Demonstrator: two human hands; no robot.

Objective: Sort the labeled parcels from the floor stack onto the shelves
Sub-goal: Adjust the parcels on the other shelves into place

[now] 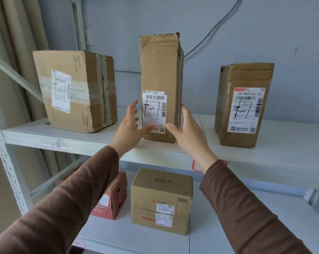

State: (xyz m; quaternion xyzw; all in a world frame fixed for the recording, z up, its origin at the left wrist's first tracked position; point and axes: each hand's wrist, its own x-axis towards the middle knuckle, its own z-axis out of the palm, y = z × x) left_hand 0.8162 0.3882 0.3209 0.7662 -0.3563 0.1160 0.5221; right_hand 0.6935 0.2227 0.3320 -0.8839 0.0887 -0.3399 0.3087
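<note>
Tipping is the main risk: the tall box (159, 70) stands narrow and upright on the upper shelf (100, 142), near its front edge, and a nudge from either hand could rock it forward. The left hand (131, 123) and right hand (188, 131) flank its lower part with fingers spread, the grip apart; both thumbs overlap the label (155, 110), though actual contact is unclear. Its brown cardboard is creased, the top flap torn and dented, so the walls may give under pressure. A squat taped box (76, 88) and a smaller box (245, 105) stand well apart to either side. Below sit a stacked pair (160, 200) and a red carton (114, 198).
</note>
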